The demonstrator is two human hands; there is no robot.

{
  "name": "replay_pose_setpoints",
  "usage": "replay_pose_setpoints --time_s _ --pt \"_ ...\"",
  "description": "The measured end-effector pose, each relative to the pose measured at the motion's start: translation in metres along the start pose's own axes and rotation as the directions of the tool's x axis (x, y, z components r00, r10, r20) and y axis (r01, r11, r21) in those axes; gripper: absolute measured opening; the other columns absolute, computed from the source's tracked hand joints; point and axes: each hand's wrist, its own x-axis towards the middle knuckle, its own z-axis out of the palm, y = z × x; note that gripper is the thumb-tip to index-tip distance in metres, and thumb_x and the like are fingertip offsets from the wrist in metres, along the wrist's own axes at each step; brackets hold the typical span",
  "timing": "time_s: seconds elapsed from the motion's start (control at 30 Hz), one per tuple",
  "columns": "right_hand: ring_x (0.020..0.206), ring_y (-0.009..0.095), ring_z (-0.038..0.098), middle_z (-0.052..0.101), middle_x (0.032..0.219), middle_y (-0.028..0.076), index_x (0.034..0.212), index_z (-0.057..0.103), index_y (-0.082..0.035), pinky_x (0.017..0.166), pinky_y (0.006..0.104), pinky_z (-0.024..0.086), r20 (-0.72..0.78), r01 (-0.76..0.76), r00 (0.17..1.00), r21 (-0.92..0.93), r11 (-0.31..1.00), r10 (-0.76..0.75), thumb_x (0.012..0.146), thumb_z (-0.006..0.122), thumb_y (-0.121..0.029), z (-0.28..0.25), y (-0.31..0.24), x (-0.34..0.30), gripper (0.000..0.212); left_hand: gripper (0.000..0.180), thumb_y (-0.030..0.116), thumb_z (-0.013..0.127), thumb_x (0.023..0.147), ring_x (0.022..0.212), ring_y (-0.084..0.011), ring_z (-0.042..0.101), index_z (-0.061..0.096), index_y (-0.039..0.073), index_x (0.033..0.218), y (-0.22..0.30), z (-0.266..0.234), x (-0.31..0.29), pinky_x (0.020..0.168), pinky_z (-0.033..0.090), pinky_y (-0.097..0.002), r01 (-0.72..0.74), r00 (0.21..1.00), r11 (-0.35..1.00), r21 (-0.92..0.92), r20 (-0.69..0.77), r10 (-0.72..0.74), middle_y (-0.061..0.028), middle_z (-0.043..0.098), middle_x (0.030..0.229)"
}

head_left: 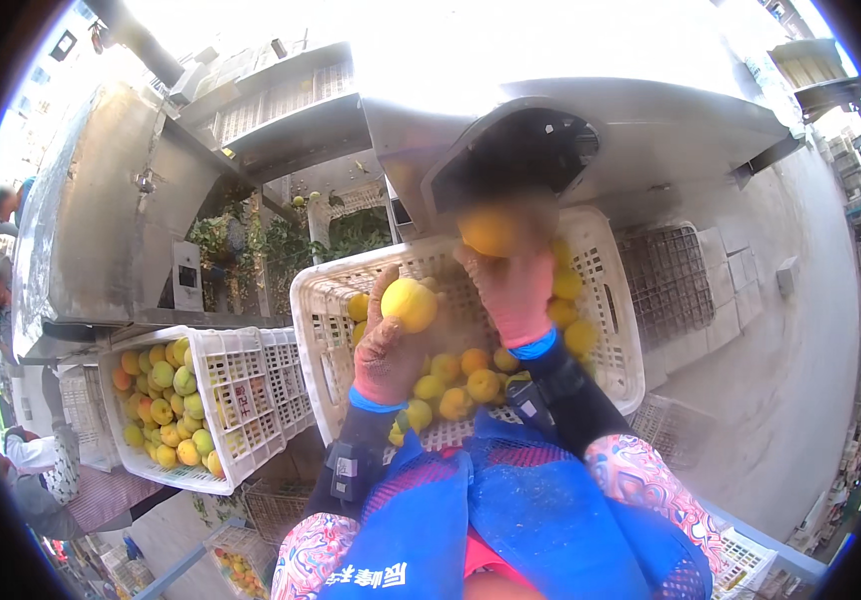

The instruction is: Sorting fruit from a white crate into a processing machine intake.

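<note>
My left hand [387, 355], in a soiled pink glove, grips a round yellow peach [410, 305], thumb and fingers around its left side. My right hand [514, 290], gloved alike, is raised farther forward with another yellow peach [487, 231] at its fingertips; motion blurs its edges. Both hands are over a white plastic crate [313, 318] right in front of me. Inside the crate lie several loose peaches [484, 384], yellow with orange and green tints, mostly toward the near side and right wall. Just beyond my right hand is a dark oval opening [516, 150] in a metal machine.
To the left, a second white crate [236, 385] is full of peaches. A metal cabinet [91, 215] rises behind it, near leafy debris [281, 240]. Right of my crate lies a dark crate [666, 275] on the pale floor [786, 330]. Other people [46, 465] are at the far left.
</note>
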Motion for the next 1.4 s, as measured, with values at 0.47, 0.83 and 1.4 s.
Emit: replay_pose_setpoints --time_s 0.47,0.83,1.4 --pt "0.111 0.038 0.064 0.065 0.122 0.023 0.135 0.056 -0.001 0.096 0.0424 0.050 0.386 -0.248 0.914 0.299 0.921 0.121 0.077 0.083 -0.032 -0.013 -0.067 -0.021 0.072 0.062 0.025 0.064 0.086 0.135 -0.0370 0.046 0.051 0.015 0.145 -0.002 0.000 0.012 0.106 0.045 -0.0536 -0.080 0.982 0.995 -0.061 0.165 0.089 -0.0160 0.038 0.157" --pt "0.106 0.039 0.063 0.065 0.121 0.019 0.133 0.057 -0.004 0.094 0.0468 0.050 0.060 0.188 0.980 0.061 0.980 -0.191 0.074 0.085 -0.035 -0.008 0.002 0.022 0.073 0.049 0.024 0.066 0.094 0.127 -0.0254 0.054 0.056 0.008 0.139 0.008 -0.072 0.016 0.108 0.040 -0.0490 0.017 0.908 0.902 0.431 -0.385 0.167 -0.0085 0.059 0.138" --pt "0.110 0.029 0.066 0.069 0.122 0.015 0.143 0.054 -0.007 0.092 0.0412 0.052 0.848 -0.858 0.198 -0.093 0.505 0.492 0.097 0.057 -0.058 0.129 0.092 -0.149 0.069 0.089 0.054 0.070 0.081 0.143 -0.0444 0.026 0.043 0.005 0.150 -0.037 -0.170 0.060 0.118 0.029 -0.0491 0.764 0.644 -0.356 0.538 -0.667 0.374 -0.0186 0.029 0.159"
